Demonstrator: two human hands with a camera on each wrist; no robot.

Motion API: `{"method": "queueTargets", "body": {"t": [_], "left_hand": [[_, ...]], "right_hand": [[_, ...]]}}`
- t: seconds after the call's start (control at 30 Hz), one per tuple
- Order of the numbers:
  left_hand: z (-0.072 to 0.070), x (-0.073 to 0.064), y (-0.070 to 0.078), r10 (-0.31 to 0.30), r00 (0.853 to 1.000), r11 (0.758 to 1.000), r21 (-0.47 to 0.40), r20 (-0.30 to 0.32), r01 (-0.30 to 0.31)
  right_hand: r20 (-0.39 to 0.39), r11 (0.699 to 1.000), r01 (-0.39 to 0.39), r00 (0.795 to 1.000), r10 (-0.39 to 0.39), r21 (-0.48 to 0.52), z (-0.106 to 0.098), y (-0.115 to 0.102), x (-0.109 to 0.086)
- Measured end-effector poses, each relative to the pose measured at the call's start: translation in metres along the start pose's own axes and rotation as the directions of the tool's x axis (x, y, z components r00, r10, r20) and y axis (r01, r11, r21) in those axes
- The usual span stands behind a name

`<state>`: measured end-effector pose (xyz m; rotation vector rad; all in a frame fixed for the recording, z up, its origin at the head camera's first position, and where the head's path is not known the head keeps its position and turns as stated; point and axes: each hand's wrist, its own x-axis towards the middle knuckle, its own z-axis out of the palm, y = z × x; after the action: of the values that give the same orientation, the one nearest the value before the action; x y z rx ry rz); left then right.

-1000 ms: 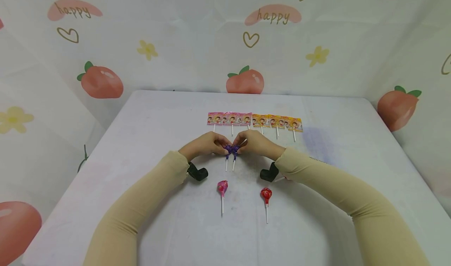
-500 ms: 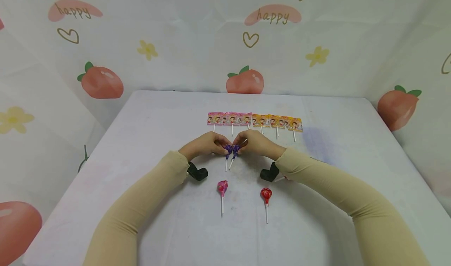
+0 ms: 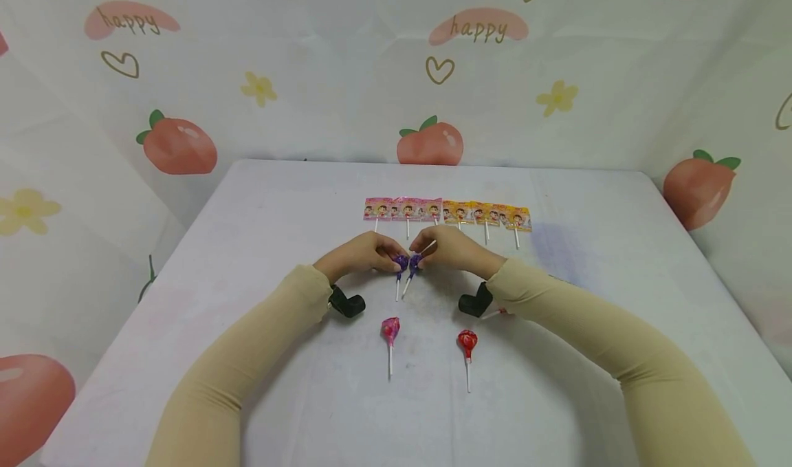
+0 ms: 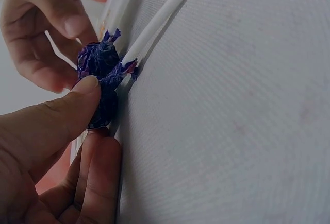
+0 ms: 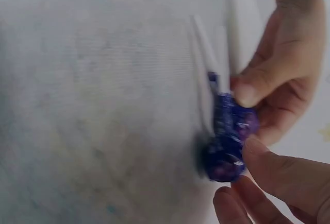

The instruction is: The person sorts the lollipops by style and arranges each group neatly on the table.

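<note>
Two lollipops in purple wrappers lie side by side at the middle of the table, sticks toward me. My left hand (image 3: 361, 255) pinches the left purple lollipop (image 3: 401, 263) between thumb and fingers at its round head. At the right purple lollipop (image 3: 415, 263), whose stick slants to the left, my right hand (image 3: 454, 248) has its thumb and fingertips spread slightly apart. In the right wrist view that thumb (image 5: 265, 159) is right at the edge of the wrapped head (image 5: 225, 163), with a fingertip just below it.
Behind the hands runs a row of flat lollipops in pink packets (image 3: 405, 209) and yellow packets (image 3: 487, 212). Closer to me lie a pink lollipop (image 3: 390, 331) and a red lollipop (image 3: 467, 343). Another lollipop's stick (image 3: 493, 313) shows partly under my right wrist.
The right purple lollipop's stick has swung to the left. My right hand has loosened and shifted slightly up and right, away from that lollipop. The left hand has stayed in place.
</note>
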<state>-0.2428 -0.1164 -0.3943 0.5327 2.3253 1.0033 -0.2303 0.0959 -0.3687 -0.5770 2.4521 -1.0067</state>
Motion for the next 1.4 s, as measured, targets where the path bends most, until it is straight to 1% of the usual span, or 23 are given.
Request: {"method": "queueTargets", "body": {"t": [0.13,0.27,0.37,0.43,0.5,0.6,0.67,0.77,0.83,1.0,1.07,1.1,1.23,1.4], "left_hand": [[0.0,0.0,-0.001,0.0,1.0,1.0,0.004,0.001,0.0],[0.0,0.0,-0.001,0.007,1.0,1.0,0.01,0.001,-0.007],[0.0,0.0,-0.001,0.005,1.0,1.0,0.01,-0.002,-0.005],[0.0,0.0,-0.001,0.005,1.0,1.0,0.011,-0.003,-0.005],[0.0,0.0,-0.002,0.004,1.0,1.0,0.013,-0.005,-0.004],[0.0,0.0,-0.002,0.005,1.0,1.0,0.018,-0.007,-0.005],[0.0,0.0,-0.002,0.007,1.0,1.0,0.022,-0.01,-0.007],[0.0,0.0,-0.003,0.016,1.0,1.0,0.026,-0.011,-0.015],[0.0,0.0,-0.003,0.02,1.0,0.999,0.028,-0.012,-0.02],[0.0,0.0,-0.001,0.023,1.0,0.999,0.027,-0.01,-0.023],[0.001,0.0,-0.001,0.023,1.0,0.999,0.022,-0.009,-0.023],[0.001,0.0,-0.001,0.024,1.0,0.999,0.021,-0.008,-0.024],[0.001,0.0,-0.002,0.029,1.0,0.999,0.023,-0.009,-0.028],[0.001,0.001,-0.002,0.028,1.0,0.999,0.024,-0.009,-0.028]], "right_hand": [[-0.028,1.0,0.009,1.0,-0.008,0.018,-0.011,-0.002,-0.005],[-0.073,0.998,0.01,0.997,-0.006,0.058,-0.03,-0.01,-0.017],[-0.12,0.995,0.03,0.993,-0.018,0.095,-0.045,-0.014,-0.03],[-0.152,0.991,0.058,0.988,-0.039,0.123,-0.055,-0.015,-0.039],[-0.185,0.988,0.082,0.981,-0.057,0.13,-0.062,-0.015,-0.049],[-0.233,0.982,0.108,0.97,-0.07,0.154,-0.071,-0.012,-0.065],[-0.263,0.979,0.117,0.962,-0.07,0.168,-0.073,-0.009,-0.075],[-0.288,0.969,0.13,0.955,-0.066,0.21,-0.071,-0.004,-0.09],[-0.3,0.958,0.155,0.951,-0.078,0.241,-0.067,0.002,-0.098],[-0.323,0.935,0.238,0.935,-0.147,0.264,-0.053,0.023,-0.113],[-0.321,0.936,0.254,0.932,-0.17,0.243,-0.048,0.032,-0.118],[-0.317,0.936,0.258,0.932,-0.176,0.239,-0.045,0.036,-0.121],[-0.286,0.948,0.235,0.943,-0.169,0.215,-0.032,0.053,-0.132],[-0.251,0.958,0.223,0.952,-0.175,0.18,-0.018,0.072,-0.141]]}}
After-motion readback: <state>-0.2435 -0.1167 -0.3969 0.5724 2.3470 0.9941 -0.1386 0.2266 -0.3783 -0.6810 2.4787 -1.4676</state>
